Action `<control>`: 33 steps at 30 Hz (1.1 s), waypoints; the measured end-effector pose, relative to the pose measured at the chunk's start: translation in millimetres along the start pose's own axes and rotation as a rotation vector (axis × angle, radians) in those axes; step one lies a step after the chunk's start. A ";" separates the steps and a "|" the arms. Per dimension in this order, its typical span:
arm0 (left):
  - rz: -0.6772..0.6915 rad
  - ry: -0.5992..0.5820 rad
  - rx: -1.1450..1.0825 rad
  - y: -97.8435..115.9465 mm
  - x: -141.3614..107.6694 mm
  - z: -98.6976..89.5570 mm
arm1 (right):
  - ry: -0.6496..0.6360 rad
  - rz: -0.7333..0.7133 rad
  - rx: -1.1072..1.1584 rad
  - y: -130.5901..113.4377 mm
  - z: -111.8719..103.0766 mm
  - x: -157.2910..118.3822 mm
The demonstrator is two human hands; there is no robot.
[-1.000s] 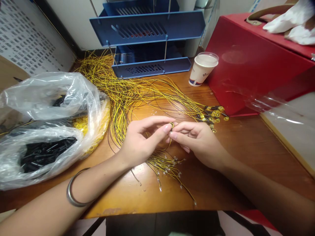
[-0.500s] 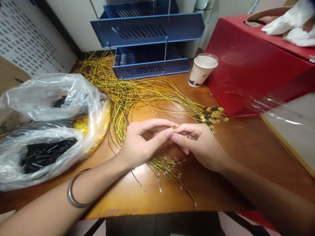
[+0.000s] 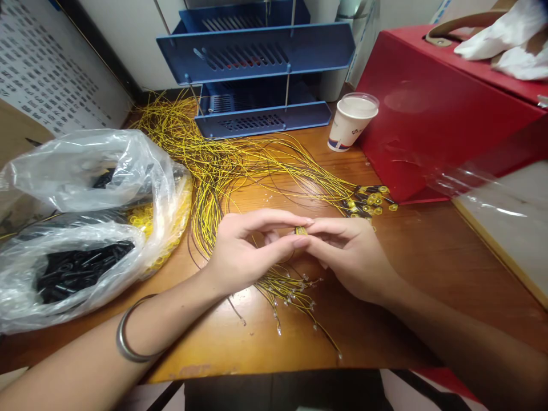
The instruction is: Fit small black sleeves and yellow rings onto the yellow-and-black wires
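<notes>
Between the fingertips of both hands is a small yellow part, held just above the table. My left hand pinches it from the left, thumb below and forefinger above. From the right, my right hand closes thumb and fingers on the same part. Yellow and black wires run behind and under my left hand. Their bare-looking ends fan out on the table below the hands. At the right ends of other wires lie black pieces with yellow caps.
Plastic bags of black sleeves and yellow rings stand at the left. Behind are a blue tray rack and a paper cup. A red box stands at the right on the wooden table.
The fingertips have shifted slightly, with the left thumb lower. More of the small yellow part now shows between them.
</notes>
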State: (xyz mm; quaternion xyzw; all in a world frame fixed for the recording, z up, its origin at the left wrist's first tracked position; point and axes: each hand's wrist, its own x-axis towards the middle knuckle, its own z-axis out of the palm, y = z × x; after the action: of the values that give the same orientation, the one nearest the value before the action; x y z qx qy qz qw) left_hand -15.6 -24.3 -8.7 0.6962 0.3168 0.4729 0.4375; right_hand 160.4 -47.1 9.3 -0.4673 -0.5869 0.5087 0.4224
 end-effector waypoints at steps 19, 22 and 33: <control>-0.088 -0.006 -0.044 2.8 1.2 2.3 | -0.045 0.067 0.082 -0.4 -3.2 1.0; -0.068 -0.004 -0.011 4.1 1.9 2.1 | -0.052 0.082 0.042 -1.1 -2.9 1.6; -0.134 -0.004 -0.117 1.2 -0.3 4.1 | -0.067 0.051 0.087 4.4 -4.1 -0.2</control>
State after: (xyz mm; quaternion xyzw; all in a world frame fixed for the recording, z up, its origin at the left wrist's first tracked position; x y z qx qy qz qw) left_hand -11.8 -26.4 -8.4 0.6477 0.3334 0.4587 0.5089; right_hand 164.9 -46.2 5.5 -0.4461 -0.5657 0.5599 0.4094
